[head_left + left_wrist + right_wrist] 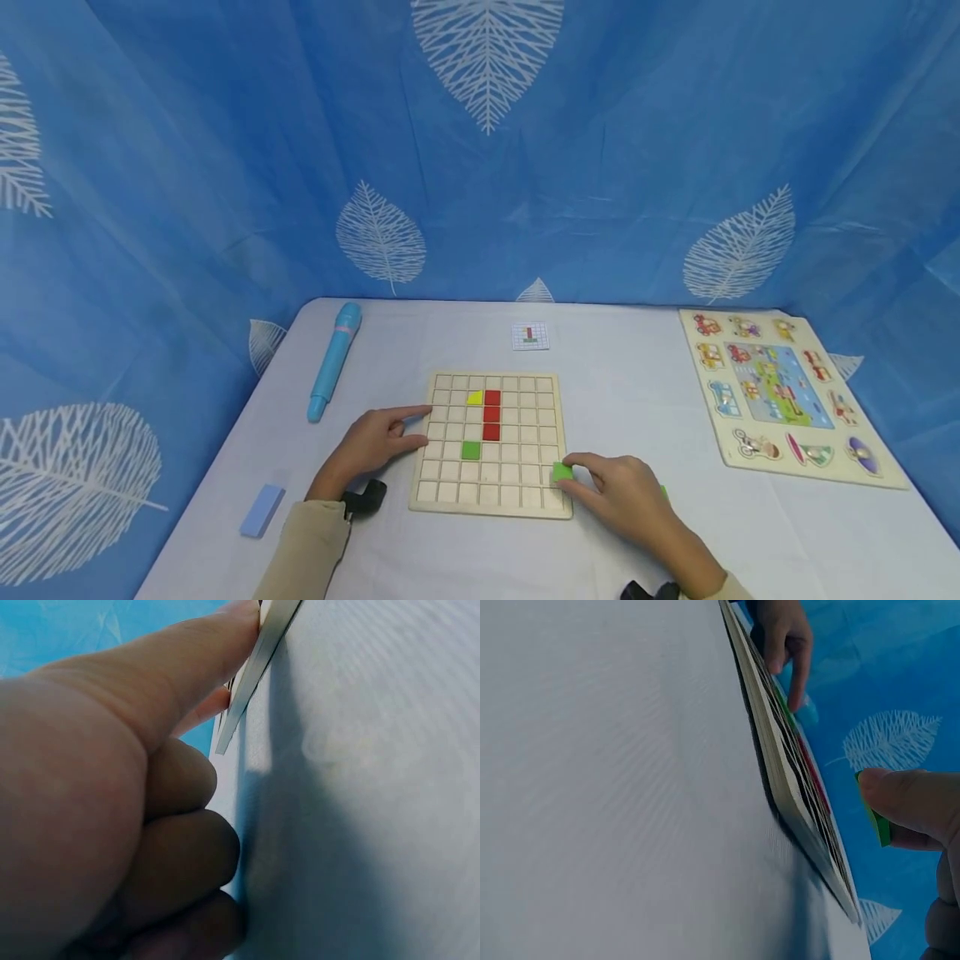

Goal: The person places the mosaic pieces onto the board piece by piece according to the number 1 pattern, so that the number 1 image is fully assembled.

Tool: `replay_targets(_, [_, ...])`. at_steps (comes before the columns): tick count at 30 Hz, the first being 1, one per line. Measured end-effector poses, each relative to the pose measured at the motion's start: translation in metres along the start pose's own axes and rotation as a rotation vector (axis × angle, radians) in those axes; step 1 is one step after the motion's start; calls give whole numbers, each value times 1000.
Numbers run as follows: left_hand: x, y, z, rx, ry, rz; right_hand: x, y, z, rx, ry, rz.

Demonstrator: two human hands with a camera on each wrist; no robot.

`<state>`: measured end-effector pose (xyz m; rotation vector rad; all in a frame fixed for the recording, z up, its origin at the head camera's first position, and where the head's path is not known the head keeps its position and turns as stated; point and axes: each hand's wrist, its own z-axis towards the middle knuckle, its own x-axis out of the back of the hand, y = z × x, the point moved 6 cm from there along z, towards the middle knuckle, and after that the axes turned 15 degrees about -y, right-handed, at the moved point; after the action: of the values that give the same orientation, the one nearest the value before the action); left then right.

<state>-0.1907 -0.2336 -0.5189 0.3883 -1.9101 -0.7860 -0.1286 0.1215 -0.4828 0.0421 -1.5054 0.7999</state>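
A wooden grid board [450, 492] lies on the white table, holding a yellow piece [476, 397], a column of red squares [491, 414] and a green square [470, 451]. My left hand [375, 442] touches the board's left edge with its outstretched index finger and thumb; its other fingers are curled in, as the left wrist view shows. Above the board's lower right edge, my right hand [626, 496] pinches a green square block [562, 472] between thumb and fingers. In the right wrist view this green block [880, 825] appears apart from the board.
Behind the board lies a small pattern card [530, 336]. A blue toy microphone [333, 363] and a light blue block [262, 510] are on the left, a picture puzzle [787, 400] on the right. Another green piece [664, 492] peeks out behind my right hand.
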Motion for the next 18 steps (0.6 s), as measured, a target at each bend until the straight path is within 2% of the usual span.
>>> replay_targets(12, [0, 0, -1, -20, -1, 5, -12, -23, 28, 94, -47, 18])
replay_targets(18, [0, 1, -1, -19, 2, 8, -19, -28, 37, 94, -55, 38])
